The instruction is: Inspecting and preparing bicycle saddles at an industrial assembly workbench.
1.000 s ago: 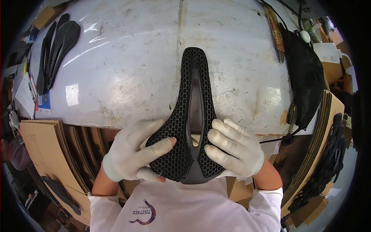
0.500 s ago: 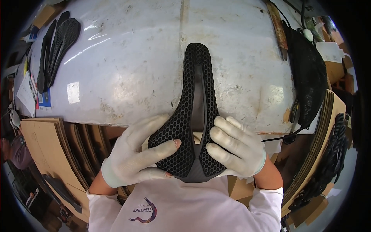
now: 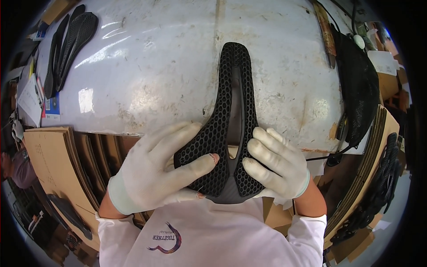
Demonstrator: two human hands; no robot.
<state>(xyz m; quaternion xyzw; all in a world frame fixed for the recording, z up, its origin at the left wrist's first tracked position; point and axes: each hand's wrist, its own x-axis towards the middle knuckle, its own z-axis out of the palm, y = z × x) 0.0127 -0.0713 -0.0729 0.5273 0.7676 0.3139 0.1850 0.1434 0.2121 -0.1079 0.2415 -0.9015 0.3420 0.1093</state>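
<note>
A black bicycle saddle with a honeycomb surface and a long central slot is held in front of my chest, its narrow nose pointing away over the table. My left hand, in a white glove with bare fingertips showing, grips the left side of its wide rear, fingers lying on the honeycomb. On the right side, my right hand, also gloved, is closed around the edge with several fingers curled over the top. The saddle's underside and parts of both thumbs are hidden.
The worn white table spreads ahead. More black saddles lie at its far left. A black mesh bag and a wood-handled tool are on the right. Cardboard sheets stand at left; stacked black saddles are at lower right.
The saddle and both hands have shifted slightly to the right and away in the picture. Both hands keep their hold, and the left fingers lie a little further across the surface.
</note>
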